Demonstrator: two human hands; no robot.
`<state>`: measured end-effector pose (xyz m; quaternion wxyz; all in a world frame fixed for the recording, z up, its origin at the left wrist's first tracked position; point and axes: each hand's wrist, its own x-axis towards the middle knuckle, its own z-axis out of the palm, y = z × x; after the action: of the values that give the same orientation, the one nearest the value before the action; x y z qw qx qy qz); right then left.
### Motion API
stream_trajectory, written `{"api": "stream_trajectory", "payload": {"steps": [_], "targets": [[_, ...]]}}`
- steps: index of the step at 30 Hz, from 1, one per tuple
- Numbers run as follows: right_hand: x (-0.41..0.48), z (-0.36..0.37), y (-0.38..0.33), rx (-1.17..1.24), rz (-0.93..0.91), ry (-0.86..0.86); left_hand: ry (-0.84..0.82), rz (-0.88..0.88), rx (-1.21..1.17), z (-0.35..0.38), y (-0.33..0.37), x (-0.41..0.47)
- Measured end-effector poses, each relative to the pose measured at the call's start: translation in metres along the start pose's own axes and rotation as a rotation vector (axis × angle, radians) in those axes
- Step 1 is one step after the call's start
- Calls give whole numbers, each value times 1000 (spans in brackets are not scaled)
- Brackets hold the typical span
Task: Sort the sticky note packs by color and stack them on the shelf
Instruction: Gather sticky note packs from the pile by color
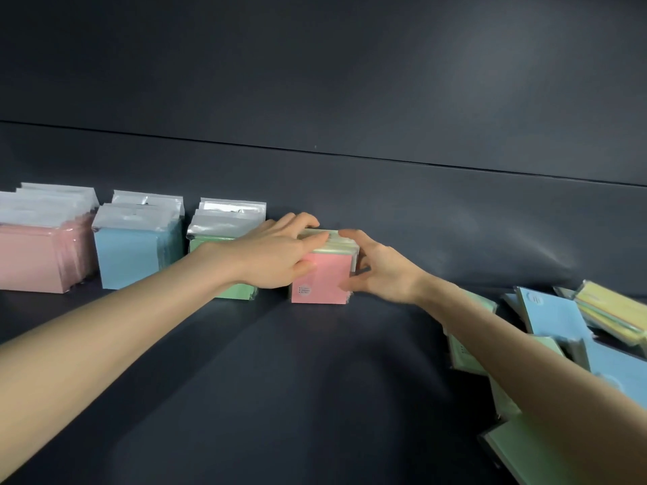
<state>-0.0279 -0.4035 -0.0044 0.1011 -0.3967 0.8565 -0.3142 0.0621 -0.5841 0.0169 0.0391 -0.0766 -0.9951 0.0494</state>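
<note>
A small bundle of upright packs with a pink pack [324, 280] in front stands on the dark shelf [280, 379] against the back wall. My left hand [276, 255] grips its top and left side. My right hand [378, 271] is at its right side, fingers spread and touching the edge. To the left stand upright rows: pale pink packs [35, 257], blue packs [129, 257] and green packs [210, 239], the green row partly hidden by my left forearm.
A loose heap lies at the right: blue packs [553, 316], yellow packs [609, 309] and green packs [525, 449], partly under my right forearm. The dark back wall [350, 99] rises behind the rows.
</note>
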Motion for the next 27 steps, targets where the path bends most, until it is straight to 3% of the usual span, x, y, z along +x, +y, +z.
{"api": "stream_trajectory", "payload": {"steps": [10,27], "targets": [[-16,9,-7,-269,88,-33,-75,-13,99,-1,1,-3],[-15,14,-11,-192,143,-84,-104,-30,55,-2,6,-7]]}}
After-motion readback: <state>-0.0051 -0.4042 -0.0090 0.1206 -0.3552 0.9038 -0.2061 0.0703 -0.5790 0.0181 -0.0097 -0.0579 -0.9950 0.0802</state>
